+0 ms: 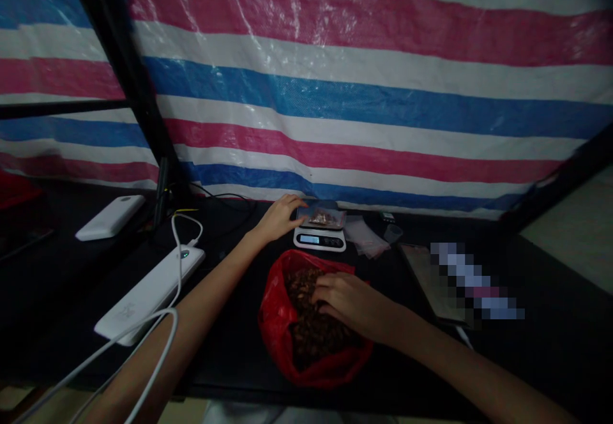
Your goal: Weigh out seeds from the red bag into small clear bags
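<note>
My left hand (282,216) is at the left edge of a small clear plastic bag (328,218), its thumb and fingers closed about the bag's edge. Brown contents show inside the bag, which lies on the dark top of a white digital scale (320,240) with a lit display. Nearer to me stands a red plastic bag (278,322), its mouth wide open, full of small brown pieces (320,334). My right hand (352,299) reaches into it from the right. Its fingers curl down among the pieces, and the fingertips are partly hidden.
Several flat clear bags (366,237) lie right of the scale, beside a small translucent cup (393,234). Farther right is a phone-like slab (431,283), partly pixelated. On the left, a white power bank (148,293) trails a white cable (178,264); another white device (110,218) lies behind.
</note>
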### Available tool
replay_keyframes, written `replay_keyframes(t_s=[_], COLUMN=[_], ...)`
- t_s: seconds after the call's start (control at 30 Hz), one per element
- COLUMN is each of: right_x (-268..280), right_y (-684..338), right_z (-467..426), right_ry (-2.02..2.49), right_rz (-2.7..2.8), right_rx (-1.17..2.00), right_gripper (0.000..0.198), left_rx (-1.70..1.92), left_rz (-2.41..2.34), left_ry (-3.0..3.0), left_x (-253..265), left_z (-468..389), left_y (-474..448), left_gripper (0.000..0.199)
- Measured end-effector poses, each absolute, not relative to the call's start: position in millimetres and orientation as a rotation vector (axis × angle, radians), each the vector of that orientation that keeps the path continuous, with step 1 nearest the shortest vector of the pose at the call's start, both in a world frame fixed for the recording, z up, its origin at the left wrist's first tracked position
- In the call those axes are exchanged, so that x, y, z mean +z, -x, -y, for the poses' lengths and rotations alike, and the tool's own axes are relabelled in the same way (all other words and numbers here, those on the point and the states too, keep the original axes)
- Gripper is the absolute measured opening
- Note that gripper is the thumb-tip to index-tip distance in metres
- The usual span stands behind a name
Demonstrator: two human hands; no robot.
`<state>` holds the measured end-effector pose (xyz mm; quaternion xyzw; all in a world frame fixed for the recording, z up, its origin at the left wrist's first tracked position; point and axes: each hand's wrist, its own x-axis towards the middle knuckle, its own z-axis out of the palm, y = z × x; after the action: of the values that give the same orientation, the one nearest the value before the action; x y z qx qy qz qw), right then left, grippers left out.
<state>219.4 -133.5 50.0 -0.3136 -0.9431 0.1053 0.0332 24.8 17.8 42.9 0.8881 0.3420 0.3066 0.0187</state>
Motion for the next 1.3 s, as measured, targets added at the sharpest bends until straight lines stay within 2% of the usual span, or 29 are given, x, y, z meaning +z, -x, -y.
replay_keyframes(t_s=[0.13,0.23,0.33,0.5,0.57,0.7,0.83,1.17,1.3], right_x=[54.0,55.2,54.4,50.2,49.0,49.0,48.8,43.0,45.3], right_y=[-220.1,-223.3,-226.6,-227.6,-227.1,-227.5,-230.0,-232.0,-231.9], right_z=[126.7,121.9,119.5,118.8,118.5,117.9,118.5,122.4,123.6], right_ry=[0.933,0.839,0.776,0.749,0.744,0.75,0.759,0.796,0.791], right_rz=[2.967,3.01,3.027,3.028,3.008,2.978,2.938,2.88,2.865], right_rx=[0.295,0.346,0.333,0.292,0.321,0.382,0.433,0.389,0.39], right_gripper=[0.008,0.008,0.013,0.012,0.009,0.009,0.007,0.008,0.009], left_rx=[0.628,0.454,0.315,0.418,0.452,0.449,0.444,1.042,1.1], left_rz=[-0.805,-0.731,-0.772,-0.74,-0.735,-0.714,-0.73,-0.558,-0.481], left_ry=[-2.89,-2.881,-2.833,-2.648,-2.611,-2.603,-2.514,-1.796,-1.667], left_x=[57.0,62.1,61.8,56.1,53.4,48.5,46.6,65.7,69.7], left_z=[-33.2,-44.8,-55.2,-67.0,-67.7,-64.4,-63.0,-62.8,-57.2], left_y=[-64.7,-95.0,-113.1,-116.4,-114.8,-115.1,-117.9,-90.3,-76.9], left_gripper=[0.062,0.069,0.066,0.045,0.049,0.069,0.067,0.058,0.06])
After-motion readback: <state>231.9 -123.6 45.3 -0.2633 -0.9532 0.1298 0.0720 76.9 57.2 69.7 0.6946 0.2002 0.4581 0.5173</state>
